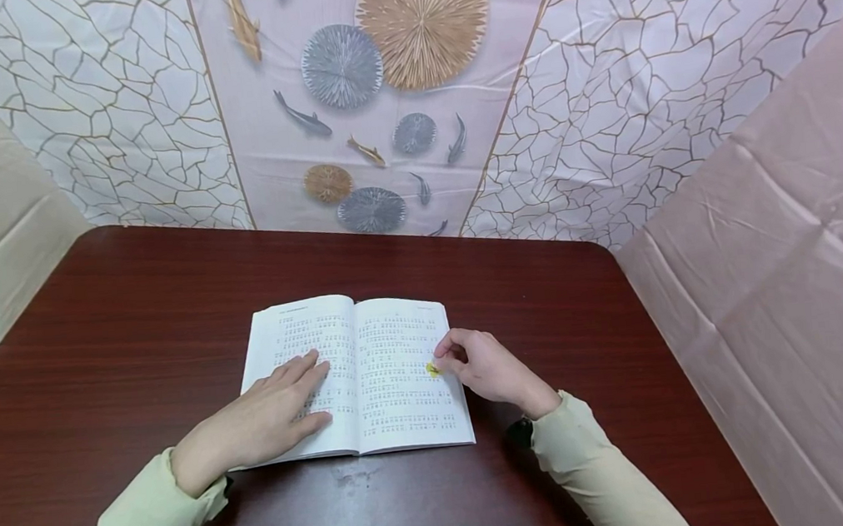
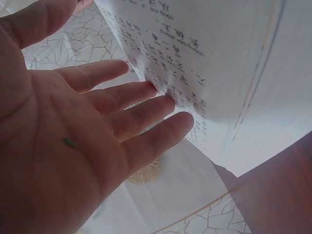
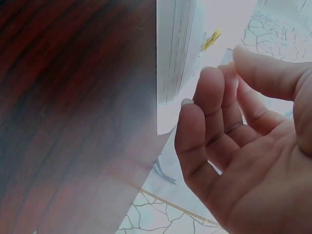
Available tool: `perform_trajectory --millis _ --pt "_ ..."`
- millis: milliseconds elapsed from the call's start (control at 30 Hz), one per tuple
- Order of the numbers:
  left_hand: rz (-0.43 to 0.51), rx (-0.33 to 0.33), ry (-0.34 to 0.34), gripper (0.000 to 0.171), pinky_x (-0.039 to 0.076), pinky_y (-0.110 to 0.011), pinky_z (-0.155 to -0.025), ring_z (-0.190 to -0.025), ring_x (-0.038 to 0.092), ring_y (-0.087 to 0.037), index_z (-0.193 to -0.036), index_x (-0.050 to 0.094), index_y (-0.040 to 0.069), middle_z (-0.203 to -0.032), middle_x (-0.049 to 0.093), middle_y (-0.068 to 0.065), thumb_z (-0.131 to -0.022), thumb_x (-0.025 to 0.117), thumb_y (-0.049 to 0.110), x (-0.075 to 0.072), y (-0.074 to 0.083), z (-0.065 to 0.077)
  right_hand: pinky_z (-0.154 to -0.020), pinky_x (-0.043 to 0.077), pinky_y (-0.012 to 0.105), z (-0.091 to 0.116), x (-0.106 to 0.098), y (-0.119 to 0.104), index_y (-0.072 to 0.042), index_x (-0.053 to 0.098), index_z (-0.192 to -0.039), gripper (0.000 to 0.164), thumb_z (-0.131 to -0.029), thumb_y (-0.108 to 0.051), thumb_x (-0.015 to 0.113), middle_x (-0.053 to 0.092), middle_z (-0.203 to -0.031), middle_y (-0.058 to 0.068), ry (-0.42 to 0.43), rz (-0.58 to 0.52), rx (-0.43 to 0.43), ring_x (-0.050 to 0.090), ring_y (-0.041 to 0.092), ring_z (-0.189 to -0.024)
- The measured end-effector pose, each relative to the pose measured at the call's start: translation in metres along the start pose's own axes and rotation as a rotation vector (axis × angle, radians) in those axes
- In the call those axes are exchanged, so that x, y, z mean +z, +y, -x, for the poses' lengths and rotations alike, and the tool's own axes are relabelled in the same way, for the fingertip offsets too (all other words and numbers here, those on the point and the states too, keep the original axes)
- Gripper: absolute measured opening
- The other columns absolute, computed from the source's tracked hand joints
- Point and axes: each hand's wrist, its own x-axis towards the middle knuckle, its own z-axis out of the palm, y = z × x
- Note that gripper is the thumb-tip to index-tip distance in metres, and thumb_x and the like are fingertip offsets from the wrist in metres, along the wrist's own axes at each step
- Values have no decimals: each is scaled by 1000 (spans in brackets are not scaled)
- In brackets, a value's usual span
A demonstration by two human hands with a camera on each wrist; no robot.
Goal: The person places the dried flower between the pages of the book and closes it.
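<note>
An open book point(image 1: 412, 418) lies on the table, with printed characters on both pages. My left hand point(image 1: 265, 414) rests on the left page, fingers straight and spread; the left wrist view shows its palm point(image 2: 63, 131) with a small green mark. A small yellow piece point(image 1: 433, 370) with dark marks sits near the outer edge of the right page; its kind is unclear. Right beside it is my right hand point(image 1: 486, 366), its fingers loosely bent. In the right wrist view, the yellow piece point(image 3: 211, 40) appears on the page just beyond the fingertips, with nothing visible between thumb and fingers.
The dark red-brown table point(image 1: 133, 322) extends around the book. Behind it hangs a patterned cloth point(image 1: 352, 152) with fish and round motifs. Plain cloth walls point(image 1: 790, 264) stand at both sides.
</note>
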Motion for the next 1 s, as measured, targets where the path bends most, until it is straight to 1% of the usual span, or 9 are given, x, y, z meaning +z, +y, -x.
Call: perform_trajectory --millis 100,233,433,533,667,767,867,933,1000 --pt "1 4 1 64 34 -61 -102 -135 35 -47 -143 43 -4 -150 33 -27 -95 62 33 0 0 0 -62 46 26 1 0 0 -11 65 -94 5 -91 -9 68 60 -81 -3 7 -3 12 54 14 -74" --pt "7 13 4 64 34 -61 -102 -135 35 -48 -143 43 -5 -150 33 -28 -95 62 33 -1 1 0 -63 44 28 3 -3 1 -13 65 -95 5 -92 -11 68 59 -81 -3 35 18 58 53 15 -73" --pt "18 24 25 63 33 -62 -103 -134 35 -48 -143 42 -5 -150 34 -28 -95 61 32 -2 0 1 -61 42 31 7 -14 6 -14 66 -100 7 -96 -19 63 63 -85 0 91 29 110 47 18 -64" --pt "25 25 42 63 32 -62 -103 -134 35 -48 -143 42 -5 -150 34 -27 -95 62 32 -1 -2 2 -66 41 34 11 -21 10 -15 65 -102 11 -98 -23 60 66 -92 1 119 26 126 48 20 -68" --pt "47 21 50 65 29 -61 -106 -136 33 -47 -144 40 -6 -151 33 -27 -94 63 30 1 -5 2 -66 42 34 16 -27 16 -16 65 -103 11 -98 -25 60 66 -93 1 131 8 160 49 20 -69" --pt "63 16 57 67 28 -60 -107 -137 31 -48 -144 38 -7 -151 31 -28 -94 64 29 1 -6 3 -62 42 33 19 -28 19 -16 64 -104 13 -97 -26 62 62 -84 4 106 3 168 48 20 -64" --pt "76 1 67 68 28 -60 -107 -137 30 -49 -145 37 -8 -150 31 -30 -94 63 29 0 -7 4 -64 44 33 21 -27 21 -14 64 -105 16 -95 -26 64 59 -80 2 53 24 147 51 18 -66" --pt "87 -32 65 68 27 -62 -107 -137 28 -51 -145 36 -8 -150 29 -32 -95 63 30 -1 -8 4 -67 45 33 22 -25 23 -12 65 -108 19 -94 -25 65 58 -82 0 3 45 122 53 17 -71" --pt "102 -90 50 69 27 -66 -104 -137 26 -52 -145 35 -8 -150 27 -34 -96 60 34 -3 -8 3 -70 45 32 23 -23 24 -10 64 -114 24 -94 -24 65 58 -86 -1 -46 75 92 53 16 -76"
